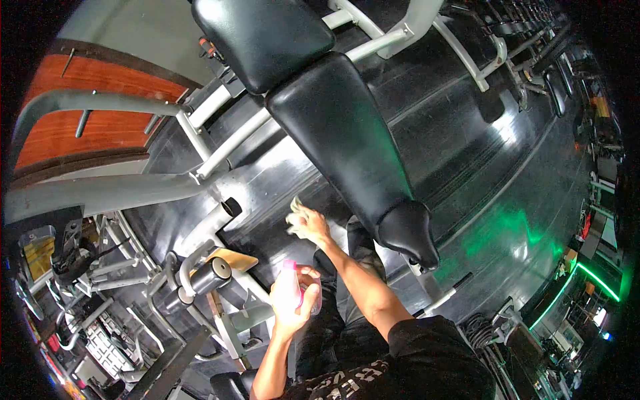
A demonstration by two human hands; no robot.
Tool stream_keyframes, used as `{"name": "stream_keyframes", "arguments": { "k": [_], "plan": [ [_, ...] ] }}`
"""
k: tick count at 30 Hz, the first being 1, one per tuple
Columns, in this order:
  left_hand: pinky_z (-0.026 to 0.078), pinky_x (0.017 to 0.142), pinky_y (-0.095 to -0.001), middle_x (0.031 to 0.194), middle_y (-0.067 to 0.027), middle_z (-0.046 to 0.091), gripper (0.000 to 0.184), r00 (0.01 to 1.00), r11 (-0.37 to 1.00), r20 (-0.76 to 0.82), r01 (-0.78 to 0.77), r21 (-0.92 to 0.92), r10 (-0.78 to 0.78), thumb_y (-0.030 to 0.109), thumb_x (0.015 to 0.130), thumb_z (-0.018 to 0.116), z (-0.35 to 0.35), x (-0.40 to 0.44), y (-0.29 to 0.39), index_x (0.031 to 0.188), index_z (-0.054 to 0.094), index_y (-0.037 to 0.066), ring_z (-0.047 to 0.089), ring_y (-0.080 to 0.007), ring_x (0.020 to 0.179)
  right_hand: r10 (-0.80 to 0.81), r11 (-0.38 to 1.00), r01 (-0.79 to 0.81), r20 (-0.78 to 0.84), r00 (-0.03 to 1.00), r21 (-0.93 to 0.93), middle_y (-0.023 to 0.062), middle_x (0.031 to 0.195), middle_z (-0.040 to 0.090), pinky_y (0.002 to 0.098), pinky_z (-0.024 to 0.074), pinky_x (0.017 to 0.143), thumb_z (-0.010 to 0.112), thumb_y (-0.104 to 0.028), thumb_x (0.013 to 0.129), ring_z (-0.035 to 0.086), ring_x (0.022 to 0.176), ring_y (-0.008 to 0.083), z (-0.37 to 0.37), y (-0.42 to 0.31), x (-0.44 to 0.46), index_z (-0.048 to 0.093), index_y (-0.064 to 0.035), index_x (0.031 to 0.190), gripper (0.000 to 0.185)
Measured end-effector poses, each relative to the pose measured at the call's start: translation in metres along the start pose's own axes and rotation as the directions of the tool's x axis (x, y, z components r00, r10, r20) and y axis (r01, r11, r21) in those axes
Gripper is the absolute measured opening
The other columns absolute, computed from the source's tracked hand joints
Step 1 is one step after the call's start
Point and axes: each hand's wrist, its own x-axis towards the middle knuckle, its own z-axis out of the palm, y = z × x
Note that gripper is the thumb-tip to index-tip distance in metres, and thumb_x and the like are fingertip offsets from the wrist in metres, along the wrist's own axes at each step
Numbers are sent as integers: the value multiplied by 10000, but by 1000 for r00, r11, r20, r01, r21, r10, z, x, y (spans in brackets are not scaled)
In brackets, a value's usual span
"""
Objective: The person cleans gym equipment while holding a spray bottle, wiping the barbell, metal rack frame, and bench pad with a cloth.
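My left hand (293, 303) is wrapped round a clear bottle with a pink top (289, 266), low and in front of my body. Part of the bottle is hidden by the fingers and washed out by glare. Farther forward, my right hand (309, 225) grips a pale, crumpled cloth (294, 212) that sticks out past the fingers. It is to the left of a black padded bench (340, 123), apart from its long pad in this view. A rounded black pad (410, 233) is at the bench's near end.
Grey metal frame tubes (100, 190) curve in from the left. Beside my left hand stands a machine with a black roller (212, 275) and a wooden board (243, 260). Dark rubber flooring (467, 173) extends right. Dumbbell racks (520, 27) stand far off.
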Motion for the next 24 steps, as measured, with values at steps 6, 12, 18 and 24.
{"name": "stream_keyframes", "arguments": {
  "k": [6,12,18,24],
  "plan": [
    [473,584,-263,843,-111,637,251,999,997,-30,28,-74,-30,120,823,641,-10,-9,-2,1000,539,-25,604,-139,606,-94,976,187,-548,831,116,181,1122,622,363,448,926,587,-80,840,592,1053,291,-80,-55,30,548,-15,1209,376],
    [474,587,-264,834,-107,645,235,997,989,-43,55,-134,-61,107,821,638,-19,-16,-12,994,550,-26,600,-133,597,-444,869,75,-701,558,-490,186,1154,596,399,464,906,513,-99,880,586,1048,352,-255,7,89,559,-50,1195,322],
    [510,613,-291,939,-117,585,269,999,994,-4,50,-98,-50,85,860,616,-30,-23,-29,1076,483,-4,582,-142,700,-331,862,-165,-779,533,-479,185,1123,614,440,491,845,567,-144,797,612,963,380,-211,69,104,571,-163,1232,436],
    [510,598,-281,926,-112,579,296,998,987,-40,44,-153,-51,92,857,621,-19,-15,-35,1084,463,-12,581,-139,704,-195,955,-5,-643,741,-295,176,1065,646,426,481,872,543,11,764,623,985,352,-75,11,28,597,-178,1203,481]
  ]
}}
